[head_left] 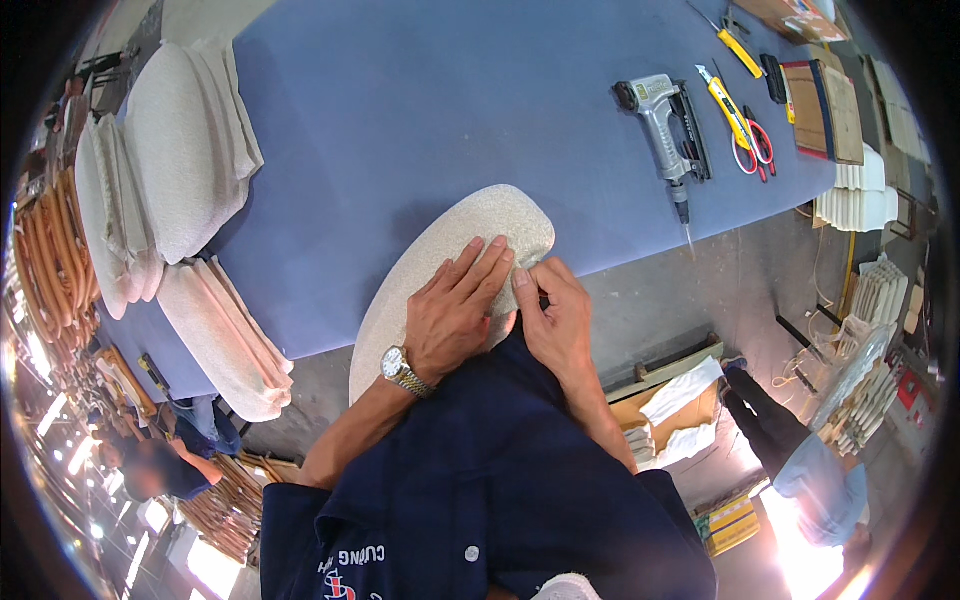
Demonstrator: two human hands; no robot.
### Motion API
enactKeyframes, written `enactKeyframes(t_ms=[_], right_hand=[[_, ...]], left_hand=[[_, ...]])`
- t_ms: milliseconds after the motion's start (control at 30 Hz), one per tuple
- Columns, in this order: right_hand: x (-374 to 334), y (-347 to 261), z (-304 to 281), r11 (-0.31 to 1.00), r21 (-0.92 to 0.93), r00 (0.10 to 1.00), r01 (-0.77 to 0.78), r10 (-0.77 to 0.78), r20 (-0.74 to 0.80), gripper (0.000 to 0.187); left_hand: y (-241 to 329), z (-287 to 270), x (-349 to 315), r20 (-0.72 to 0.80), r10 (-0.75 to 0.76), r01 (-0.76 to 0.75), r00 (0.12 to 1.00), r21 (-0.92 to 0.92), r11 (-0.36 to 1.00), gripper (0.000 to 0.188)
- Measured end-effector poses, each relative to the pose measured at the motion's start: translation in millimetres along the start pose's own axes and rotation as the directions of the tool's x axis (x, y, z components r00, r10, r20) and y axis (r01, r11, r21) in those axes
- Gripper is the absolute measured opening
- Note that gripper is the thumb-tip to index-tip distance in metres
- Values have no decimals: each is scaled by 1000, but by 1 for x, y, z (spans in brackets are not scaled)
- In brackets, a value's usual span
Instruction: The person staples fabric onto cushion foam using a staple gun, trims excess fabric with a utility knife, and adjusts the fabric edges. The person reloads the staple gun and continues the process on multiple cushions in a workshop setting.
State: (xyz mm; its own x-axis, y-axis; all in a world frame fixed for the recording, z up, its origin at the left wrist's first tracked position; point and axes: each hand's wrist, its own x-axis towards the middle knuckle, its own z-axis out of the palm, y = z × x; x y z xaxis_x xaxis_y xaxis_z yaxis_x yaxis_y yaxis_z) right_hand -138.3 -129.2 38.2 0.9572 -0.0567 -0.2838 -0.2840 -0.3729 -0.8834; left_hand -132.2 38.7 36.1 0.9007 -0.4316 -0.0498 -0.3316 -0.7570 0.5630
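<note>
A curved pad covered in beige speckled fabric [450,235] rests partly over the near edge of the blue table, close against my body. Fingers stretched out, my left hand [447,315] lies flat on the fabric and presses it; a metal watch [398,368] is on that wrist. My right hand [560,322] is closed at the pad's right edge, thumb and fingers pinching the fabric there. The underside of the pad is hidden.
The blue table [420,100] carries stacked beige padded pieces [190,150] at left. At right lie a staple gun [660,125] with a hose fitting, a yellow utility knife [730,110], red-handled scissors [750,155] and a yellow-handled tool [740,52]. Two people [815,480] are nearby.
</note>
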Motion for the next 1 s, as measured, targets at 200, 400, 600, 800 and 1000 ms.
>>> enactKeyframes(t_ms=[200, 400, 600, 800, 1000], right_hand=[[0, 18, 6, 973, 230, 1000, -13, 9, 18, 23], [4, 50, 16, 868, 490, 993, -74, 18, 117, 24], [25, 65, 24, 805, 593, 983, -6, -104, 150, 26], [33, 76, 17, 797, 603, 952, -23, -167, 257, 25], [41, 93, 8, 794, 605, 914, -53, -206, 351, 22]], left_hand=[[0, -3, 0, -5, 1, -1, 1000, -12, 1000, 78], [-2, -2, 4, -21, 45, -42, 999, 101, 994, 73], [-19, -36, 20, 275, -119, 272, 954, -632, 726, 85], [-47, -11, 49, 457, -171, 429, 873, -552, 715, 100], [-31, 1, 49, 437, -249, 397, 864, -289, 871, 99]])
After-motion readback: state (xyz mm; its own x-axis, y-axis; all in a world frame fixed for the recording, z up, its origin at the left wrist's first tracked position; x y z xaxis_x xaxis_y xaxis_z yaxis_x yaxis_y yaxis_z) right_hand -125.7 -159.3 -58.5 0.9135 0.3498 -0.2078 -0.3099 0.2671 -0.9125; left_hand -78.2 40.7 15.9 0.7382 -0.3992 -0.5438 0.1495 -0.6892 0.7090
